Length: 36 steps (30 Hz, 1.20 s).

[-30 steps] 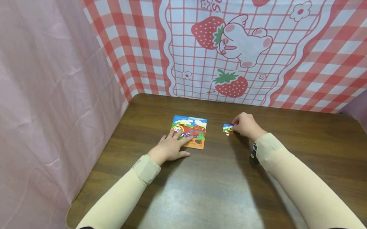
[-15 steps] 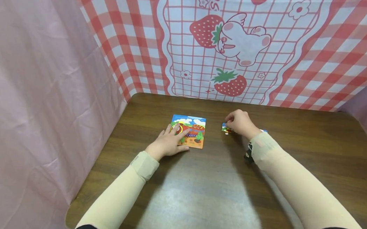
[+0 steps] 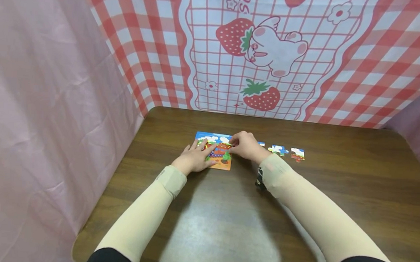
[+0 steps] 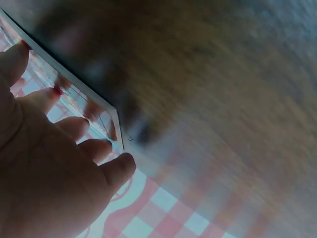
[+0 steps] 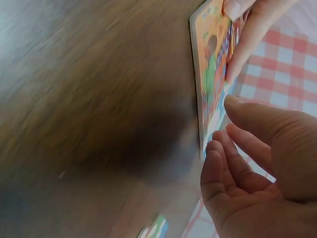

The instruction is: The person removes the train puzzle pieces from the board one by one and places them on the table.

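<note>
Puzzle point(image 5: 212, 74), thickness in wrist views only

Left hand point(image 3: 192, 160) lies across left and lower part of jigsaw board point(image 3: 223, 166); right hand point(image 3: 246, 146) stands at its right edge, both blocking near-side approach. Board's top edge reachable from far side, along strip of wooden table point(image 3: 355, 176) before strawberry-print cloth point(image 3: 262, 98). Three loose jigsaw pieces point(image 3: 278, 150) right of right hand, narrow gaps between; leftmost partly hidden. Right forearm point(image 3: 317, 201) bars low path from near right. Wide passage between forearms. Pink curtain point(image 3: 52, 117) limits left side.
</note>
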{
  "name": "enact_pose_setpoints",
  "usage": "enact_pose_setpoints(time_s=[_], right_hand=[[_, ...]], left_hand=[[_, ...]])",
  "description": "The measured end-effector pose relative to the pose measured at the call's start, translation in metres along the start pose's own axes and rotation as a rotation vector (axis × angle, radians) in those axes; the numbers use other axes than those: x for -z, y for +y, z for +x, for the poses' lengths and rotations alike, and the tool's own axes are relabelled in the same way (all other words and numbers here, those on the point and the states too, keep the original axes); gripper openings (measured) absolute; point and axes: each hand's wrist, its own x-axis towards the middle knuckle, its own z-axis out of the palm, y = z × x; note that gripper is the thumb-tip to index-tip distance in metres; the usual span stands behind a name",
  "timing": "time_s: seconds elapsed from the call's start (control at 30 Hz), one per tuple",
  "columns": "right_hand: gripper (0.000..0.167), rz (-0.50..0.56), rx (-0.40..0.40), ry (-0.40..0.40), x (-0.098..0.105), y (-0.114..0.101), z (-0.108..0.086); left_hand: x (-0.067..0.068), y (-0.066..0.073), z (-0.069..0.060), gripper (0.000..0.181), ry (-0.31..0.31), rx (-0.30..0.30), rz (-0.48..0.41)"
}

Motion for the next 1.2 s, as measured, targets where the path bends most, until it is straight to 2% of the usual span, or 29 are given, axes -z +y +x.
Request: enact_pose_setpoints(time_s=[0.27, 0.43, 0.7, 1.2], right_hand=[[0.031, -0.126, 0.057, -0.067, -0.009, -0.013, 0.015], [0.035, -0.184, 0.029, -0.115, -0.009, -0.018, 0.021], [0.035, -0.193, -0.03, -0.163, -0.007, -0.021, 0.025], [0.029, -0.17, -0.065, -0.167, -0.01, -0.023, 0.029]], left_hand=[[-0.001, -0.002, -0.002, 0.071, -0.019, -0.01, -0.038], [-0.001, -0.002, -0.001, 0.071, -0.023, -0.009, -0.045], [-0.001, -0.003, -0.001, 0.071, -0.006, -0.017, -0.039], [-0.003, -0.005, -0.001, 0.072, -0.012, -0.004, -0.05]])
